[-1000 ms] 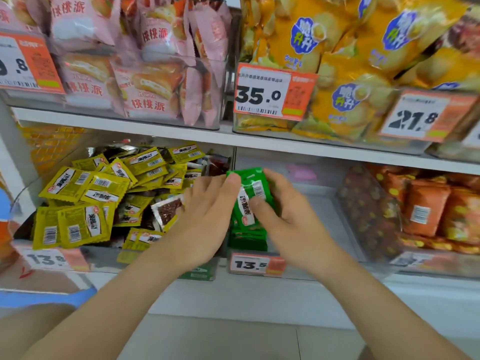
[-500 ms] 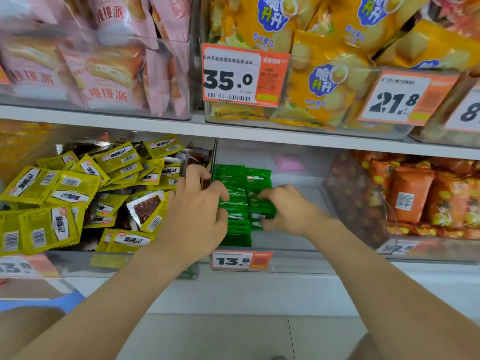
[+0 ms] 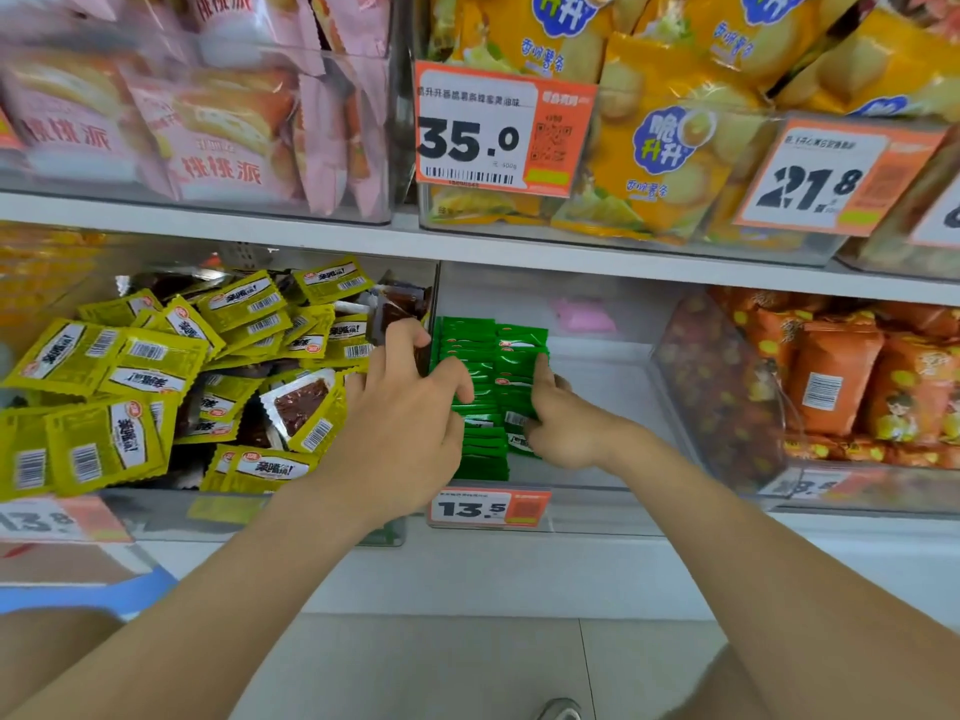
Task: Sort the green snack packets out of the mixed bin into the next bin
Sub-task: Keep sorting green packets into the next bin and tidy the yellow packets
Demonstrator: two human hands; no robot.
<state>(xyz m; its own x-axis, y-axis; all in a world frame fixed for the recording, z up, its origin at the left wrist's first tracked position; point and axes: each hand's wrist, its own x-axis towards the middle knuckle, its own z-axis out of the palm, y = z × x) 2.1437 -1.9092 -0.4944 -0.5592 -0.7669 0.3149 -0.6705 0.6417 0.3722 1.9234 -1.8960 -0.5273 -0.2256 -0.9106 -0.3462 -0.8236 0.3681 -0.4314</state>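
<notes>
Clear bins sit on a white store shelf [image 3: 519, 569] above a pale tiled floor [image 3: 441, 667]. Green packets [image 3: 483, 356] stand stacked in the next bin [image 3: 597, 506], right of the mixed bin [image 3: 156, 511]. The right hand [image 3: 561, 428] pinches the near packets. The left hand [image 3: 400, 423] lays bent fingers on the stack's left edge; whether it grips, I cannot tell.

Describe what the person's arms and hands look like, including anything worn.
The left hand and right hand wear no gloves, and no ring, watch or bracelet shows. The arms behind them are bare to the frame edge, with no sleeves in view.
</notes>
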